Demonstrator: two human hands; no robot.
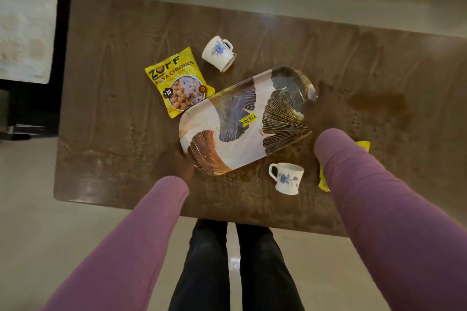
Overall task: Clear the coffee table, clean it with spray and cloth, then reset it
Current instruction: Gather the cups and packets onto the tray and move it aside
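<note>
long brown coffee table (pixel 106 113), glossy and streaky, carrying everything; across its middle, skewed, an oval tray (pixel 242 121) with a leaf print, stiff, smooth, probably slippery and light, best taken at both short ends and kept level; left hand (pixel 174 164) at the near-left end, fingers curled on the rim; right hand (pixel 321 108) blurred at the far-right end, seemingly closed on the rim, grip hard to tell; yellow snack packet (pixel 177 83) just beside the tray's far-left edge, soft and crinkly; second yellow packet (pixel 364 145) mostly hidden under the right sleeve; smallest, two white flowered cups, fragile: one (pixel 218 52) tipped beyond the tray, one (pixel 286 177) near the front edge.
</note>
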